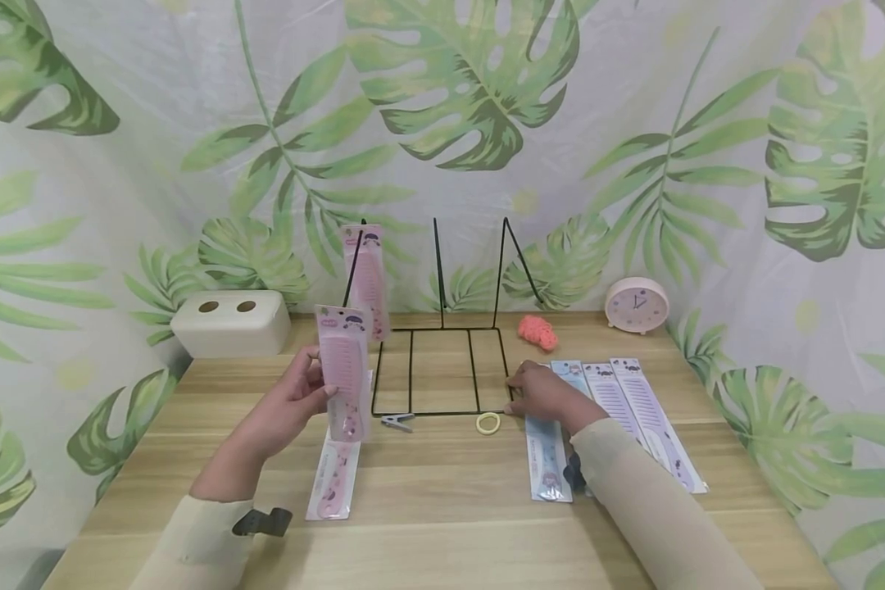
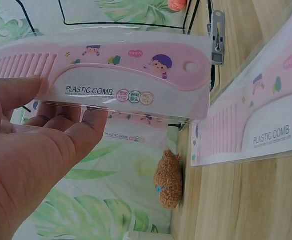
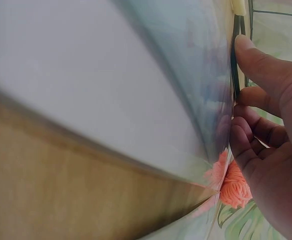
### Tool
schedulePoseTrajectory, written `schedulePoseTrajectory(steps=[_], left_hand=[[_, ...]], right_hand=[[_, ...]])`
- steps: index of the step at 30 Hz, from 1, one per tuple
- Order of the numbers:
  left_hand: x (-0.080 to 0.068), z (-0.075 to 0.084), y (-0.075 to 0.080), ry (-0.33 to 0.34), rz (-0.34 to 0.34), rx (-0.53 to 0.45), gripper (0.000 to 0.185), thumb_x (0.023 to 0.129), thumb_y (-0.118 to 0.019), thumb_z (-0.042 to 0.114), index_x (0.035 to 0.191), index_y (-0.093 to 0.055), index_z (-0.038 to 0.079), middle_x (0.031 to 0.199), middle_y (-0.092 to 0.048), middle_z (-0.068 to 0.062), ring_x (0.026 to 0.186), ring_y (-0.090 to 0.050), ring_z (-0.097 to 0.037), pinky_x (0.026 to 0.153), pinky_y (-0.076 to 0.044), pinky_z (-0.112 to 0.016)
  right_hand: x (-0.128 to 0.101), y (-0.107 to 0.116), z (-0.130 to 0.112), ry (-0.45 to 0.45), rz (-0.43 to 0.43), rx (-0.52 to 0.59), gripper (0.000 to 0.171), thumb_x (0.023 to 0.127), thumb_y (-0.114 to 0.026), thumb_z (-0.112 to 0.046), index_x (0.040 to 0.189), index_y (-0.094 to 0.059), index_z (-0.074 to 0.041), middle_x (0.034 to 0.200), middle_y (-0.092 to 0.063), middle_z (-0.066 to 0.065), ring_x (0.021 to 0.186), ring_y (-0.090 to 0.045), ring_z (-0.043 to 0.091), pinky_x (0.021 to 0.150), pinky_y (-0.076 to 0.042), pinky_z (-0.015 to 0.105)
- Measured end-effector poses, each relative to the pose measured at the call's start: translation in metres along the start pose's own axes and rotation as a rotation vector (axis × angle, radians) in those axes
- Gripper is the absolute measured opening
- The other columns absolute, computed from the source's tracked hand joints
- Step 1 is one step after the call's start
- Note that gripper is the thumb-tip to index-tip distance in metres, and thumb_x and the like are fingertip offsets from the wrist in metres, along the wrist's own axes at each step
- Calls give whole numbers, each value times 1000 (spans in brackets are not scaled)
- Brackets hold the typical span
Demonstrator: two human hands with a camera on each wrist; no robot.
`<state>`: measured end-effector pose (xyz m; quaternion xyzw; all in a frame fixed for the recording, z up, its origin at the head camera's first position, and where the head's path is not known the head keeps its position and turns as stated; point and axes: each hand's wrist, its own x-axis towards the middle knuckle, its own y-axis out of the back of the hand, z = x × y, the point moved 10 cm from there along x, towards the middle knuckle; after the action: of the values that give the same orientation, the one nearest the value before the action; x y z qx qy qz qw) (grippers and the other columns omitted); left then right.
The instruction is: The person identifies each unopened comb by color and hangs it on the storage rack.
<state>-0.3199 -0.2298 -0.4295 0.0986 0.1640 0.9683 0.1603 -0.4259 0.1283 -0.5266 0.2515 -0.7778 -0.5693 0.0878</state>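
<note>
The left hand [image 1: 289,403] holds a packaged pink comb [image 1: 345,373] upright above the desk [image 1: 442,500], thumb on one face of the packet and fingers [image 2: 61,122] curled behind the other, pinching it near its toothed end. The comb is pale pink plastic with a curved handle, a small hanging hole at the handle's end and little cartoon figures printed along its spine. It is sealed in a clear sleeve whose card reads "PLASTIC COMB" above three small round badges. The packet stands just left of the black wire rack [image 1: 442,369], near its front left corner.

A second pink comb packet [image 1: 335,475] lies flat on the desk directly beneath the held one. A third [image 1: 367,279] leans upright against the rack's left rear upright.

The right hand [image 1: 544,393] rests on the desk at the rack's front right corner. Its fingers are curled and its fingertips [image 3: 248,50] touch the black wire of the base. It lies across the upper end of a blue comb packet [image 1: 547,459], and beside that lie two lilac comb packets [image 1: 645,418], side by side.

A metal clip [image 1: 397,421] and a yellow hair tie [image 1: 488,423] sit just in front of the rack's base. An orange fluffy scrunchie [image 1: 537,332] lies to the rack's right, a round pink clock [image 1: 637,305] stands further right, and a cream box with two holes [image 1: 230,322] sits at the back left.
</note>
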Motion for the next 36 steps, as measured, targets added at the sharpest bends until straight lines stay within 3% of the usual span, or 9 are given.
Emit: schedulePoseTrajectory(steps=[5,8,13,16,20,27,36], left_hand=[[2,-4,1,18,9,-18,39,115,-47,2,149,-30,8,146,-57,-35,135,-61,-47,104,-63,-44],[9,-9,6,55,55,-55,36,115,-48,3,147,-32,5,142,-58,-34,127,-67,-34,102,-64,-42],[29,-12,21,167,239,-110,29,112,-56,5,138,-41,4,125,-65,-18,103,-69,-13,85,-65,-32],[42,-9,29,230,355,-102,30,111,-59,8,138,-47,4,118,-63,-11,97,-65,-13,78,-63,-29],[58,-3,35,266,450,-74,34,111,-62,13,142,-51,3,118,-63,-12,96,-64,-15,78,-63,-25],[76,-7,40,266,501,-84,36,110,-63,14,142,-51,3,113,-63,-12,92,-63,-16,76,-63,-23],[99,-32,45,238,492,-123,38,111,-66,18,141,-52,1,116,-64,-14,94,-69,-19,82,-68,-30]], right_hand=[[0,0,0,0,-1,6,62,98,-84,-33,148,-66,0,129,-64,13,110,-62,24,102,-56,47],[-1,1,0,-8,0,11,62,98,-84,-33,148,-66,0,130,-64,13,111,-62,25,102,-56,48],[-1,2,-1,-4,2,3,61,98,-84,-32,148,-66,0,130,-64,14,111,-62,25,103,-56,48],[-1,1,0,-7,-1,1,61,99,-84,-32,148,-66,-1,131,-64,14,111,-63,25,103,-56,48],[-2,1,-2,-9,-3,14,61,99,-84,-31,148,-66,-1,131,-64,14,111,-62,26,103,-56,48],[-1,0,-3,-10,-13,23,62,98,-84,-32,149,-66,-1,130,-64,14,110,-62,25,102,-56,48],[-2,3,-3,-20,-6,27,60,98,-84,-30,147,-67,0,130,-65,14,111,-62,26,104,-56,49]])
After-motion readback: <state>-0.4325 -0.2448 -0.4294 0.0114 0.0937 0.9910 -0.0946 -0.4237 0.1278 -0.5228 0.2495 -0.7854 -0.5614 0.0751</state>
